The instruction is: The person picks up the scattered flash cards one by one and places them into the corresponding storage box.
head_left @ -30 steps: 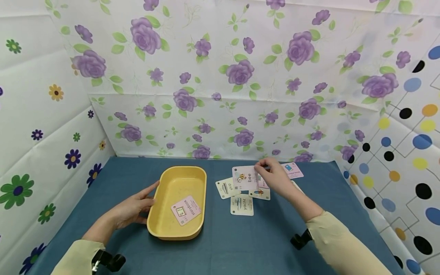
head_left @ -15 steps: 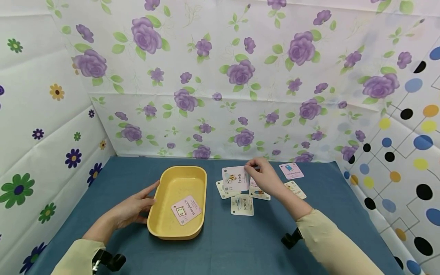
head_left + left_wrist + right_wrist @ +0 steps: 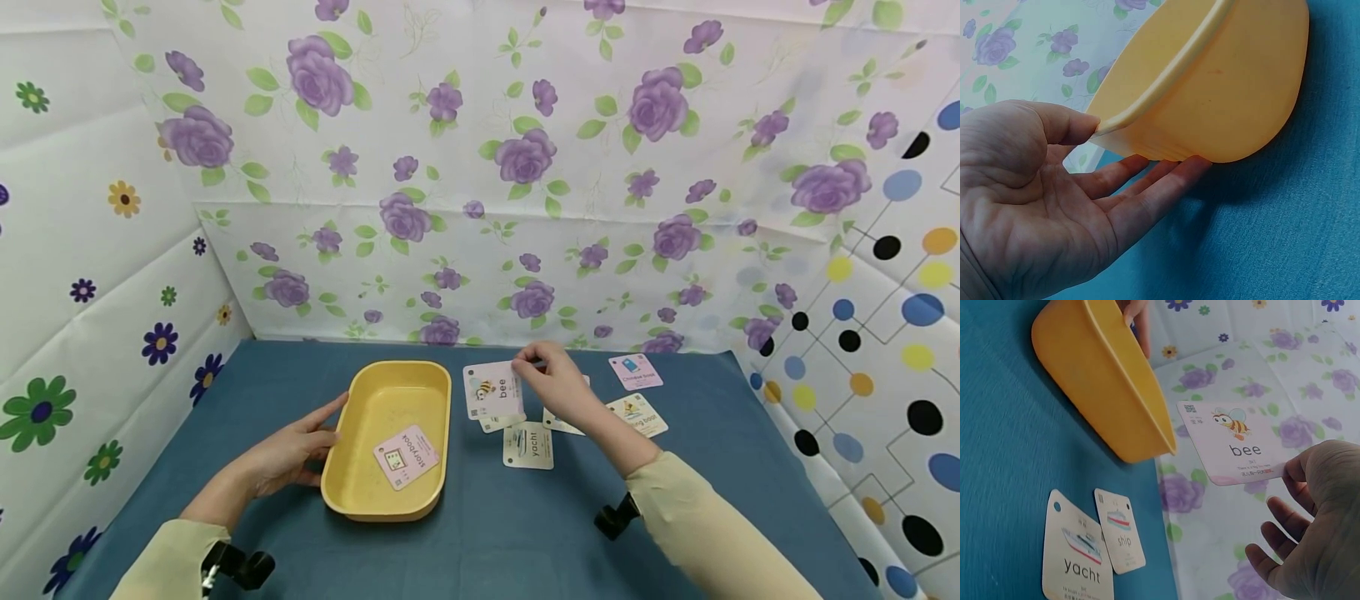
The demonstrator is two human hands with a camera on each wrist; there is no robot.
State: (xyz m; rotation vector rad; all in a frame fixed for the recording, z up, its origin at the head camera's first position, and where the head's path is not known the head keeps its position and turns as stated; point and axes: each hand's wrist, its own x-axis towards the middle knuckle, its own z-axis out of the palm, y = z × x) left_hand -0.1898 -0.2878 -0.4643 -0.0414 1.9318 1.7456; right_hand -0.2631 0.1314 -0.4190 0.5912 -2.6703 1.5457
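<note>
Between thumb and index finger, my right hand (image 3: 558, 385) pinches a pink flashcard (image 3: 492, 390) by its edge; it reads "bee". The card is lifted above the table and partly covers the ship card (image 3: 1120, 531). A yacht card (image 3: 528, 445) lies nearer to me. To the left stands a yellow plastic tub (image 3: 1241, 81), with a pink storybook card (image 3: 406, 457) lying inside. My left hand (image 3: 288, 458) holds the tub's left side. In the left wrist view its thumb is on the rim and its fingers touch the lower edge.
A card with a yellow boat picture (image 3: 637, 414) and a pink Chinese book card (image 3: 635, 372) lie to the right. Another card (image 3: 558, 422) is mostly hidden behind my right hand. A blue cloth (image 3: 480, 542) covers the table, with patterned sheets around it.
My right hand has carried the bee card left, toward the tub, uncovering more of the boat-picture card at right. The left hand and tub have stayed put.
</note>
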